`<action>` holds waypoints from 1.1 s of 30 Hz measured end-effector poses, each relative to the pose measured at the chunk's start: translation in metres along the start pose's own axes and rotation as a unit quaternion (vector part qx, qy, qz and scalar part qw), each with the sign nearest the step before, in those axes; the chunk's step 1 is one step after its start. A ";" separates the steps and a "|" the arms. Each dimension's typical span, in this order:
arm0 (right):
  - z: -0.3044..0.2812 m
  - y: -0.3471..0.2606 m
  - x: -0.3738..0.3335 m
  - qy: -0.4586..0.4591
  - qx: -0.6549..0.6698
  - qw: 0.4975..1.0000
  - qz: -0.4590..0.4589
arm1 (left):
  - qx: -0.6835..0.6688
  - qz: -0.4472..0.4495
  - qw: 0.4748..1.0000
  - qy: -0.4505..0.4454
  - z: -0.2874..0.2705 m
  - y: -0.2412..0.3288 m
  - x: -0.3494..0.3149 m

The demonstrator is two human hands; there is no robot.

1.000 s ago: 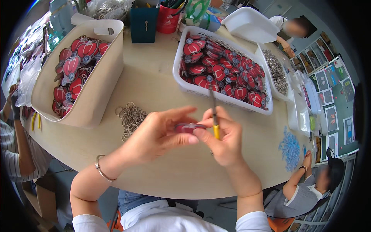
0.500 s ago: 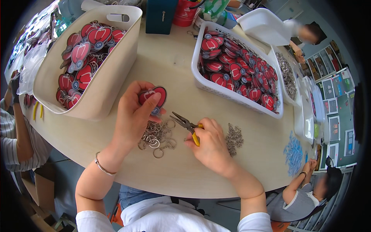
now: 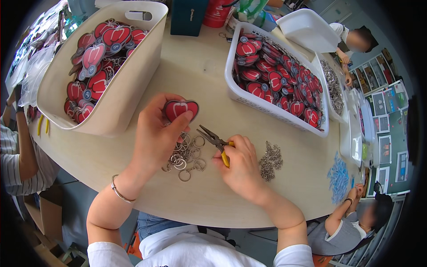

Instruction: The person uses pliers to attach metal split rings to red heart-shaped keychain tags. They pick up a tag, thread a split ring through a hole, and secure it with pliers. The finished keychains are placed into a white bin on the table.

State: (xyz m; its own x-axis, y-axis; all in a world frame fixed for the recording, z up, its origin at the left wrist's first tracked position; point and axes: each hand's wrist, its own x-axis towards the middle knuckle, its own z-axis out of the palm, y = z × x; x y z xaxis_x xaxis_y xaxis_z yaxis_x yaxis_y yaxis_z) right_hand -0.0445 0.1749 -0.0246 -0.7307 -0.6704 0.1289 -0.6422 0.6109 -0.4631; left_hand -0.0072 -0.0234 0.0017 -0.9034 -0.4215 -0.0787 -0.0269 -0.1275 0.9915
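Observation:
Between the thumb and fingers of my left hand (image 3: 161, 127) is a red heart-shaped charm (image 3: 181, 109) with a dark edge and a pale mark. Its lower part is covered by my thumb. My right hand (image 3: 242, 167) grips needle-nose pliers (image 3: 216, 141) with yellow handles; the jaws are parted, point up and left toward the charm, and touch nothing. Below my left hand lies a pile of metal key rings (image 3: 184, 161), some with short chains. Right of my right hand is a heap of small metal links (image 3: 270, 162).
A tall cream bin (image 3: 147, 58) of red charms with chains stands at left. A white basket (image 3: 275, 116) of charms is at back right, beside a tray of metal parts (image 3: 334, 86). Light-blue slips (image 3: 339, 178) lie at the right edge. Other people sit around the table.
The charm in my left hand has turned, so its two lobes now face up and the round grey tab is no longer visible. My right hand and the pliers have barely moved.

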 end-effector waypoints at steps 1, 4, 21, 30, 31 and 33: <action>0.001 0.002 0.000 0.007 0.006 1.000 0.001 | 0.012 -0.005 1.000 -0.009 0.000 -0.001 0.000; -0.013 0.001 0.004 0.051 0.058 0.997 -0.016 | 0.047 -0.008 0.997 -0.059 0.000 -0.007 -0.001; -0.032 -0.011 0.001 0.148 0.113 0.980 -0.076 | -0.079 -0.120 0.967 -0.211 0.019 -0.013 -0.020; -0.051 -0.011 0.007 0.066 0.183 0.981 -0.019 | 0.167 0.106 0.958 -0.208 0.020 -0.011 -0.028; -0.052 -0.012 0.007 0.052 0.187 0.981 -0.010 | 0.183 0.125 0.954 -0.201 0.020 -0.012 -0.029; -0.055 -0.011 0.007 0.031 0.192 0.981 0.007 | 0.220 0.167 0.939 -0.206 0.019 -0.010 -0.027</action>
State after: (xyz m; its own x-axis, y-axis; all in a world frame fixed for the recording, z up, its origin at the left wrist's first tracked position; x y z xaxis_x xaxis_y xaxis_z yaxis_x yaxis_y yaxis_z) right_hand -0.0557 0.1867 0.0298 -0.7596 -0.6283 0.1679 -0.5057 0.4083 -0.7600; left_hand 0.0090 0.0066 -0.0043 -0.9793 0.0224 0.2011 0.1949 0.3719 0.9076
